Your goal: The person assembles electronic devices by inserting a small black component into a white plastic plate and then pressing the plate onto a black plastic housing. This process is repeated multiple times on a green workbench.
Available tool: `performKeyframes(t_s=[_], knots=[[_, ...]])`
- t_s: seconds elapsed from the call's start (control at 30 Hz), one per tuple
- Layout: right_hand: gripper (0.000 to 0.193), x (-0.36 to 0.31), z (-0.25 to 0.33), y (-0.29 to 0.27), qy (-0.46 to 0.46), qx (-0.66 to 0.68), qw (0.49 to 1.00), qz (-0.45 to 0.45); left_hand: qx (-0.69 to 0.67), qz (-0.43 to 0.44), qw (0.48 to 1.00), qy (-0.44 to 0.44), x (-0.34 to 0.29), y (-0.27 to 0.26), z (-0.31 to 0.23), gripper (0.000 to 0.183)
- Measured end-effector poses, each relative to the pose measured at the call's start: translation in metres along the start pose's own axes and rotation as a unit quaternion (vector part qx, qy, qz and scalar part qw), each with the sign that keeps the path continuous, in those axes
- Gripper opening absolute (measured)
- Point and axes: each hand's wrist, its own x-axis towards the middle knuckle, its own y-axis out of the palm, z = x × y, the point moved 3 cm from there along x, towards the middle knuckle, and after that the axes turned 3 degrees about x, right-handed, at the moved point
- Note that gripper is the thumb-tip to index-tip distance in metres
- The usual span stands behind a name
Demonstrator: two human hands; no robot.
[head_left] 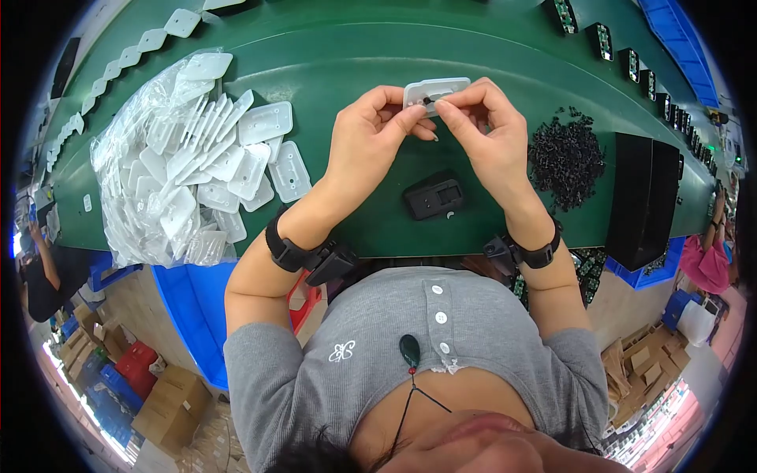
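Note:
Both hands meet over the far middle of the green table around a white plastic cover (436,83). My left hand (377,126) grips its left side between thumb and fingers. On the right side, my right hand (485,122) has its thumb and fingertips pressed at the cover, by a small black part (427,101) inside it. Whether the right fingers also pinch that part I cannot tell. Below the hands a black plastic housing (434,196) lies on the table. Right of my right hand is a heap of small black parts (566,158).
A plastic bag spilling many white covers (177,165) lies at the left. More white covers (150,39) line the far left. A black box (643,197) stands at the right, and black housings with green circuit boards (603,41) run along the far right. Blue bins (189,315) sit below the table.

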Motion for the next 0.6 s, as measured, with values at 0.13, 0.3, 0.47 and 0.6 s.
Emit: performKeyframes(t_s=[0.13, 0.3, 0.47, 0.6], knots=[[0.010, -0.003, -0.003, 0.003, 0.011, -0.037, 0.999, -0.008, -0.037, -0.027, 0.995, 0.090, 0.001, 0.004, 0.001, 0.009], [0.014, -0.003, 0.003, 0.004, 0.072, -0.157, 0.983, 0.068, 0.036, -0.037, 0.993, 0.106, 0.000, -0.001, 0.007, 0.009], [0.024, -0.001, 0.015, -0.006, -0.168, -0.217, 0.961, -0.041, 0.007, -0.021, 0.999, 0.038, 0.000, -0.004, 0.001, 0.011], [0.030, 0.001, 0.006, -0.009, -0.104, -0.173, 0.979, 0.002, 0.031, 0.014, 0.999, 0.005, -0.001, -0.003, 0.002, 0.012]])
